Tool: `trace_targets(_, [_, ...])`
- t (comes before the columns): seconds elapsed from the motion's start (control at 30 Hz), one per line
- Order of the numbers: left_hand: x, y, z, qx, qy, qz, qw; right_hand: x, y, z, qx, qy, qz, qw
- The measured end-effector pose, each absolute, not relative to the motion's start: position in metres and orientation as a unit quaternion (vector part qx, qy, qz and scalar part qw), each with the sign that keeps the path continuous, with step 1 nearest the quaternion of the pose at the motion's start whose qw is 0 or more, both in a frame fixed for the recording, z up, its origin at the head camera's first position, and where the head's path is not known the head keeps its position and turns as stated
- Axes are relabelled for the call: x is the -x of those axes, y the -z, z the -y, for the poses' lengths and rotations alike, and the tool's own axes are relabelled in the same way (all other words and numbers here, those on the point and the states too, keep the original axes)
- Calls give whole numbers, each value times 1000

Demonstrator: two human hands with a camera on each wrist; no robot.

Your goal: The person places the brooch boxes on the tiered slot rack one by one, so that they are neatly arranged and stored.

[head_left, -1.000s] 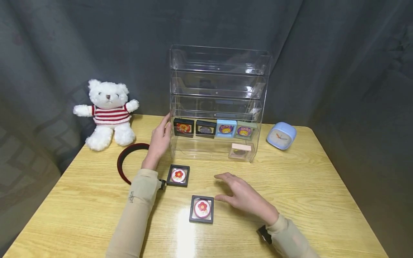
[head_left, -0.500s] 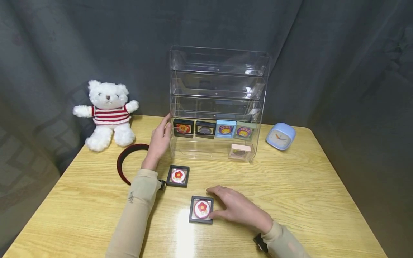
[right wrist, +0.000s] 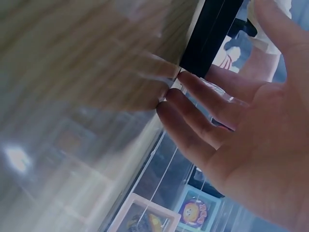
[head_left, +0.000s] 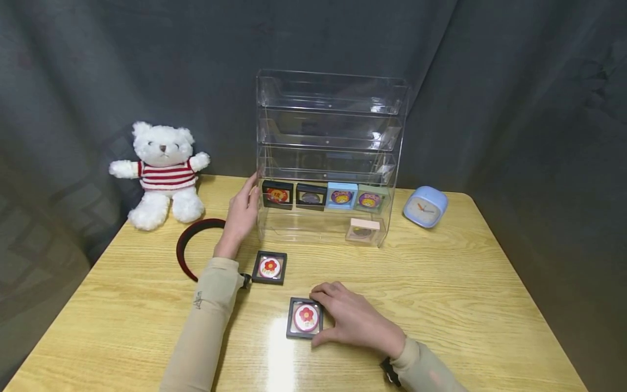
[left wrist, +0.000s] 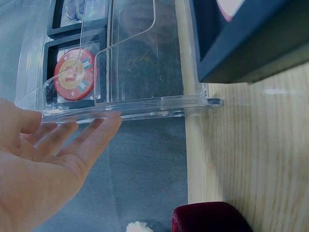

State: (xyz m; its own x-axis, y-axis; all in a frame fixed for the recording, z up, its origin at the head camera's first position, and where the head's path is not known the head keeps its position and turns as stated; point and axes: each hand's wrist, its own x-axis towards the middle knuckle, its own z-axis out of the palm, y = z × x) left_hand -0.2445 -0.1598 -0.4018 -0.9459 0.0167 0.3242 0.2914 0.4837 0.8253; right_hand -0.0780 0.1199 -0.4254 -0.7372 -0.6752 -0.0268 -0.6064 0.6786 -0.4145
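Observation:
My left hand (head_left: 243, 209) rests against the left side of the clear tiered display rack (head_left: 330, 144); in the left wrist view its extended fingers (left wrist: 89, 140) touch the rack's edge. My right hand (head_left: 357, 318) is at the nearer black square display frame (head_left: 290, 318), which lies flat on the table with a red-flower badge inside. Its thumb and forefinger span the frame's right edge, fingertips right at the corners. In the right wrist view, the fingers (right wrist: 186, 130) reach the tabletop beside the dark frame (right wrist: 207, 38), and a gap shows toward the thumb.
Another black flower-badge frame (head_left: 270, 268) lies near my left wrist. The rack's lower tiers hold several small framed badges, including a pink one (head_left: 363, 231). A dark red headband (head_left: 183, 247) and white teddy bear (head_left: 164, 169) are at left; a blue clock (head_left: 425, 207) stands right.
My right hand has moved left and toward me, from beside the nearer black frame to around its right edge. My left hand has stayed at the rack.

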Motion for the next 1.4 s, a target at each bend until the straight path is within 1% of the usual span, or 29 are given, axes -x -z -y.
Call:
trace_targets(0.2, [245, 402, 161, 91, 496, 852, 140, 78, 426, -117, 357, 176, -914, 73])
trace_targets(0.7, [245, 402, 161, 94, 498, 850, 145, 76, 427, -115, 365, 204, -906, 64])
trace_targets(1.13, [245, 401, 160, 93, 499, 850, 140, 81, 420, -116, 357, 266, -891, 91])
trace_targets(1.4, [245, 401, 160, 93, 501, 849, 137, 86, 416, -121, 335, 298, -889, 90])
